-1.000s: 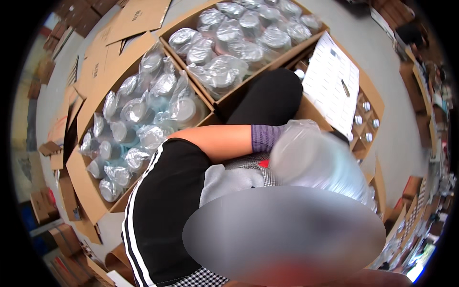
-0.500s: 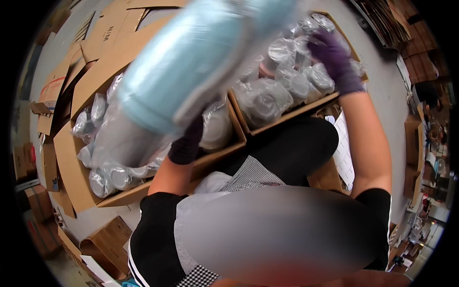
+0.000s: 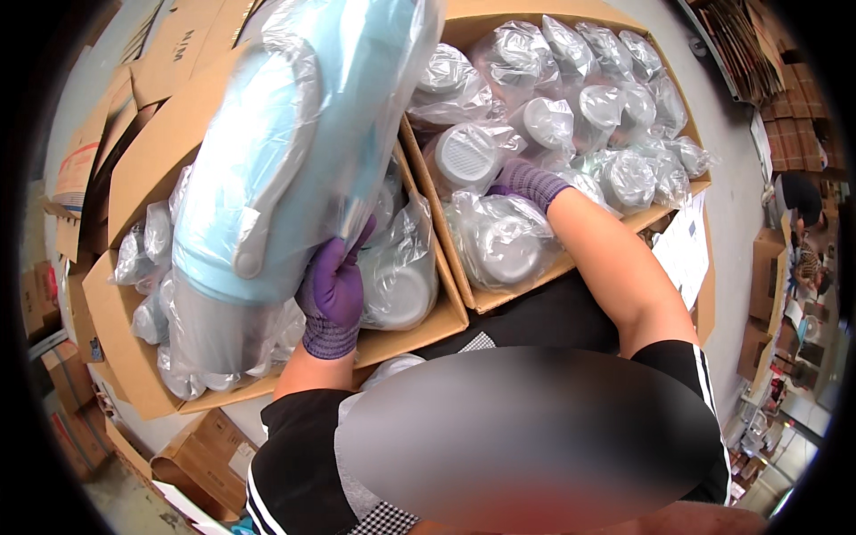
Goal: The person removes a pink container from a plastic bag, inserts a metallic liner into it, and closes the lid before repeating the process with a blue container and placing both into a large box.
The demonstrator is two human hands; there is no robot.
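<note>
The left hand [image 3: 333,285] grasps a blue jug [image 3: 334,147] whose glossy bag [image 3: 370,174] could let it slip; I cannot tell whether the right hand [image 3: 528,185] grips anything.

right hand [image 3: 528,183] lowered, among bagged containers [image 3: 469,157]

Both hands [image 3: 337,290] wear purple fabric gloves [image 3: 533,184] with ribbed, grey-flecked cuffs [image 3: 328,341]. The short black sleeves [image 3: 673,370] are white-striped lengthwise.
</note>
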